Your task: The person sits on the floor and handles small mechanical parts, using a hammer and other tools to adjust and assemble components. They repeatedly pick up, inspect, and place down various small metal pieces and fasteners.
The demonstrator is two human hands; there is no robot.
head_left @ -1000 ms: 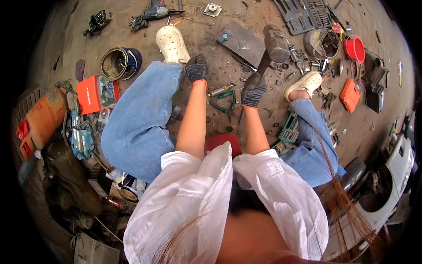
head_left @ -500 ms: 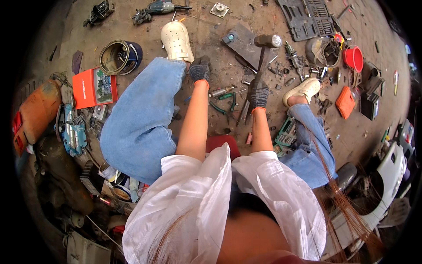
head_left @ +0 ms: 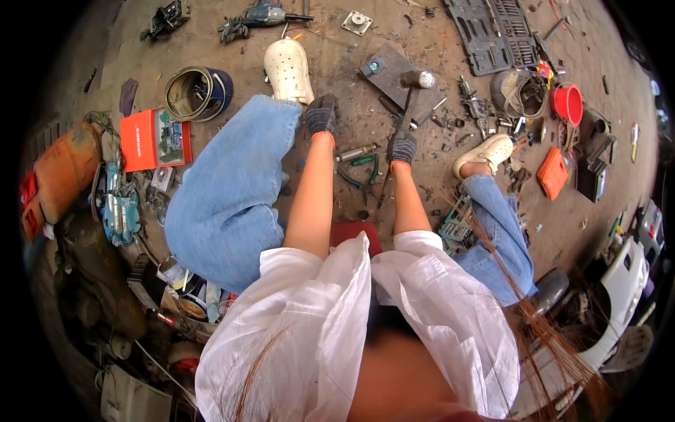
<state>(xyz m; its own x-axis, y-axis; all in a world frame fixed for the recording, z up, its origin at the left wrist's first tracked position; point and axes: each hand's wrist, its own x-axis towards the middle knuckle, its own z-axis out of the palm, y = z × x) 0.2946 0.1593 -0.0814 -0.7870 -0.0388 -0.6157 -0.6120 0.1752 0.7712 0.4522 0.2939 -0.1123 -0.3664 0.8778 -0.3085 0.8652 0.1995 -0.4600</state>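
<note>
Right hand [head_left: 401, 149] gloved, fingers clamped on hammer [head_left: 410, 98] handle, head resting over metal plate [head_left: 391, 72] on floor. Left hand [head_left: 321, 115] gloved, fingers curled together, empty, bracing beside knee.

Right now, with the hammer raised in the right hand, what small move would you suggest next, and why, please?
Probably bring the hammer down onto the metal plate: the right hand holds its handle, and the head hangs over the plate.
</note>
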